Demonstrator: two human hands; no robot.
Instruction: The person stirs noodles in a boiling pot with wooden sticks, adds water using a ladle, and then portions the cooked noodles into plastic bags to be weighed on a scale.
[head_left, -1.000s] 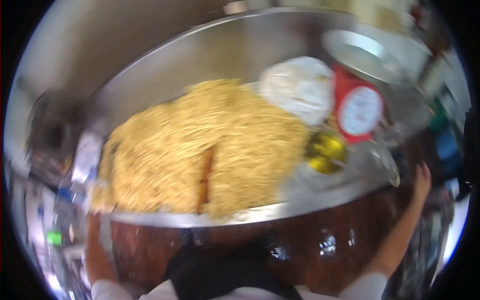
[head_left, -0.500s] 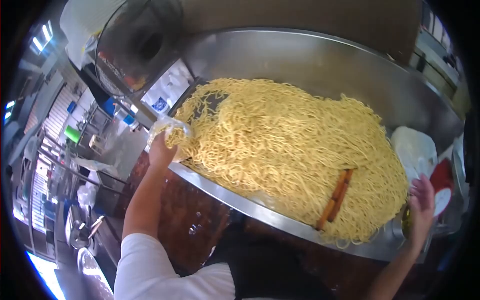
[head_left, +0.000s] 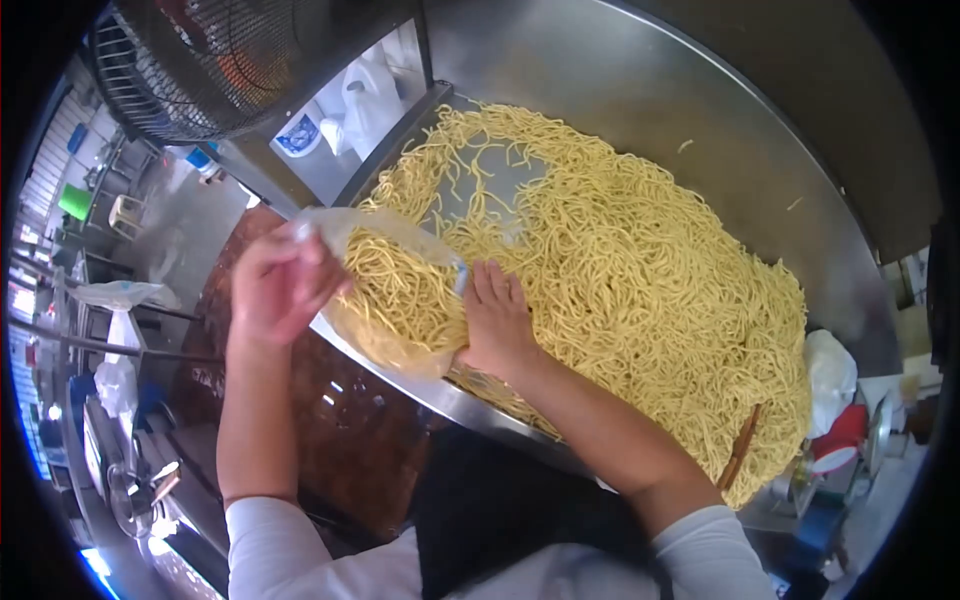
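Observation:
A clear plastic bag (head_left: 395, 352) filled with yellow noodles (head_left: 405, 290) sits at the near left edge of the metal tray (head_left: 440, 397). At the bag's upper left rim, my left hand (head_left: 280, 285) has its fingers closed on the plastic; they are a little blurred. My right hand (head_left: 497, 318) rests against the bag's right side, fingers stretched out and palm towards the plastic. Right of the bag, a broad heap of loose noodles (head_left: 640, 270) covers much of the tray. A wooden stick (head_left: 740, 448) lies on the heap's right end.
A wire fan guard (head_left: 190, 70) is at the upper left, near a white plastic jug (head_left: 372, 95). The tray's tall metal wall (head_left: 740, 110) rises behind the noodles. A white bag (head_left: 830, 370) and a red container (head_left: 838, 438) stand beyond the right end.
My right hand has come from the tray's right end to the bag's side. The bag is now closer to me and shows more noodles inside. The view has turned left.

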